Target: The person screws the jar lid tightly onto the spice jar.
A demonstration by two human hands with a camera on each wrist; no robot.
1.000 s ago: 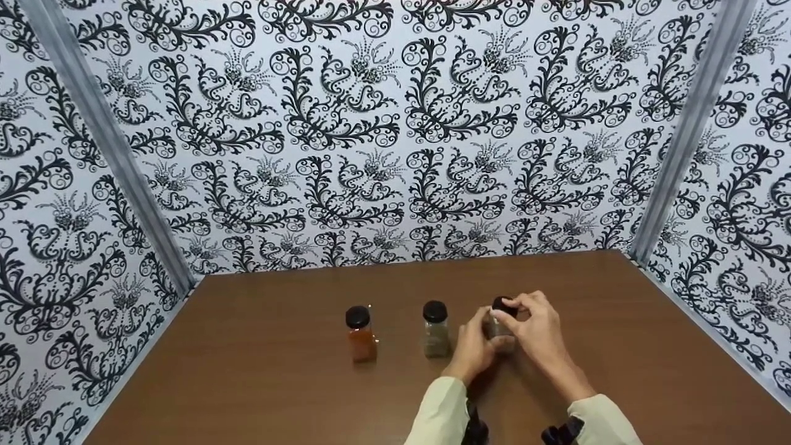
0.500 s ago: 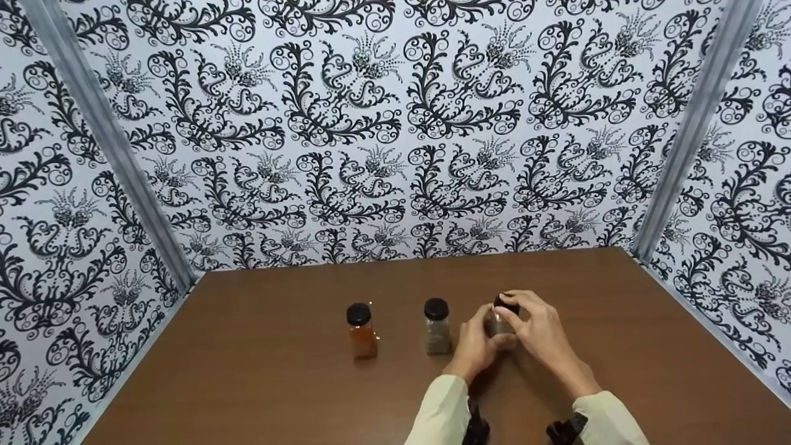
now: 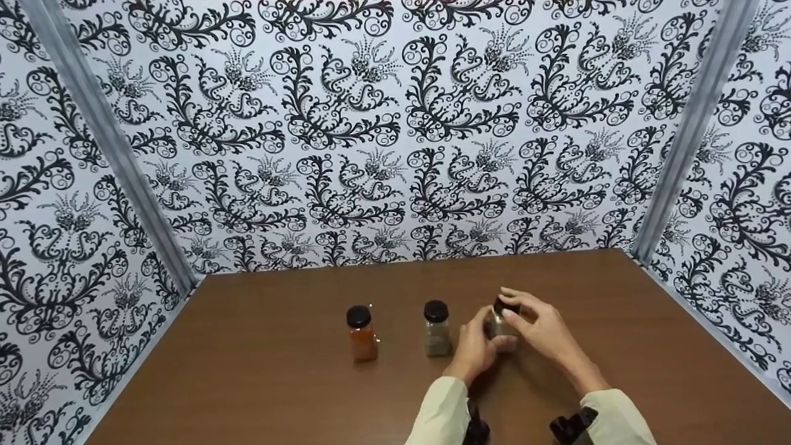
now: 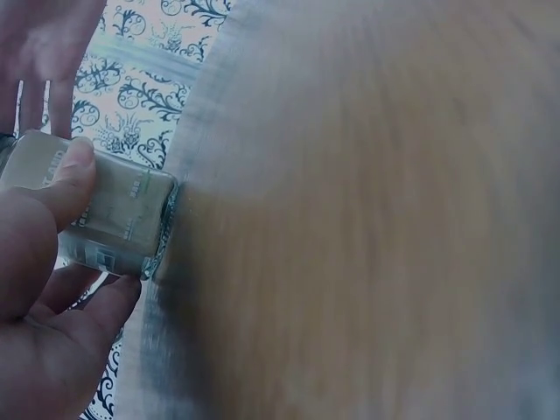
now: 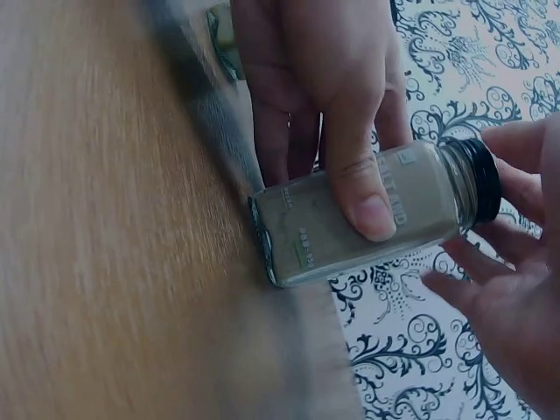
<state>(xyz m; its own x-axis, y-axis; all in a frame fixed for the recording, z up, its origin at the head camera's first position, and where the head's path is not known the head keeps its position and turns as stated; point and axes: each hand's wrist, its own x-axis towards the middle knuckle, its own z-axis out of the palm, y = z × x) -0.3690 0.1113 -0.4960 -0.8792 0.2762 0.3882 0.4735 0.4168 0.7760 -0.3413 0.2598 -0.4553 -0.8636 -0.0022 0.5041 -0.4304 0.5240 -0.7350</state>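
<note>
A square glass spice jar (image 5: 420,197) of grey-brown powder stands upright at the right of the table. My left hand (image 3: 473,351) grips its body, the thumb (image 5: 366,206) lying across the printed label. Around the black lid (image 5: 486,179) curl the fingers of my right hand (image 3: 547,327), thumb on the near side in the head view. The lid sits on the jar's neck. In the left wrist view the jar's base (image 4: 162,219) shows beyond the left fingers, close to the tabletop.
Left of my hands stands a jar of grey-green contents (image 3: 437,340) with a black lid. Farther left is a jar of orange-red powder (image 3: 363,343). The brown table (image 3: 266,395) meets patterned walls (image 3: 346,123) at its back and sides.
My right hand has turned slightly on the lid, its wrist shifting a little to the right. My left hand and the jar stay in place, as do the other two jars.
</note>
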